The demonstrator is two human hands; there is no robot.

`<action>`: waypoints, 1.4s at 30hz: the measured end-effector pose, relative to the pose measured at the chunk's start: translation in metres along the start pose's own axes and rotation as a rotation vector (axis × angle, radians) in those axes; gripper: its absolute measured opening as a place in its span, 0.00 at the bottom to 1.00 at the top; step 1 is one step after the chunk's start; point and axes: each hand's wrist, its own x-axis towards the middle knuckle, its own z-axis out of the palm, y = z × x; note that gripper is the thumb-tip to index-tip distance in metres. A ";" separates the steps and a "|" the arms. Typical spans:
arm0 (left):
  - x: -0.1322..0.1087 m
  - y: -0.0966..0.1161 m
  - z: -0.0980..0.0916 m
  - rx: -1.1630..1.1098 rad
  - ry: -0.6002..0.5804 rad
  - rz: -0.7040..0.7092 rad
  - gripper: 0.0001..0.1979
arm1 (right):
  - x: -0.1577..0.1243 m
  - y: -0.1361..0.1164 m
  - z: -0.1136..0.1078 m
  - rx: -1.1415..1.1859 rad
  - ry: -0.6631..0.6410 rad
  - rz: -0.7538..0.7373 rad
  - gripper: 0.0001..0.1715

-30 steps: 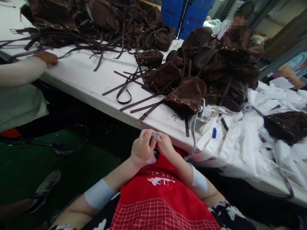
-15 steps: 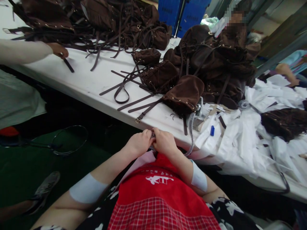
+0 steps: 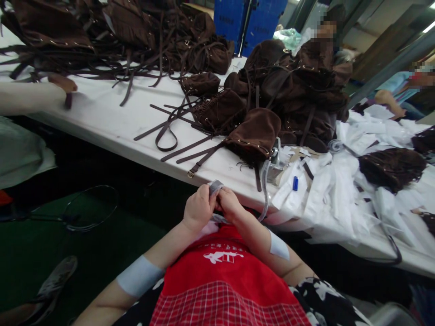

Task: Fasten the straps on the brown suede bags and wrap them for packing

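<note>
Both hands meet in front of the red apron (image 3: pixel 217 267), close to the table's front edge. My left hand (image 3: pixel 197 208) is closed on a greyish strip (image 3: pixel 215 185), which bends into a small loop above the fingers. Against it, my right hand (image 3: pixel 230 202) also pinches the strip. Most of the strip is hidden by the fingers, and its exact kind is unclear. A translucent grey band (image 3: pixel 265 194) hangs over the table edge to the right. Nearest on the table lies a dark brown drawstring bag (image 3: pixel 254 133) with a buckled strap (image 3: pixel 200 165).
More brown bags (image 3: pixel 302 86) are heaped behind, with another pile (image 3: pixel 129 27) at the far left. White wrapping sheets (image 3: pixel 319 199) cover the right side, a blue object (image 3: pixel 295 183) on them. A co-worker's sleeved arm (image 3: pixel 30 97) reaches in from the left. Blue crates (image 3: pixel 231 27) stand behind.
My hands have turned, and the grey strip now shows as a loop above the fingers. The co-worker's hand has moved left and is blurred. The whole view has shifted slightly.
</note>
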 end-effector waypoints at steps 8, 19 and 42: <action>0.011 -0.010 -0.040 0.066 -0.298 0.269 0.13 | -0.030 -0.036 -0.025 -1.317 0.026 -0.324 0.15; -0.003 0.016 -0.001 -0.189 0.388 0.124 0.21 | -0.011 -0.002 0.005 0.270 0.071 -0.075 0.10; 0.007 0.023 -0.017 -0.322 0.331 0.103 0.21 | -0.016 -0.017 -0.011 0.148 0.125 -0.167 0.06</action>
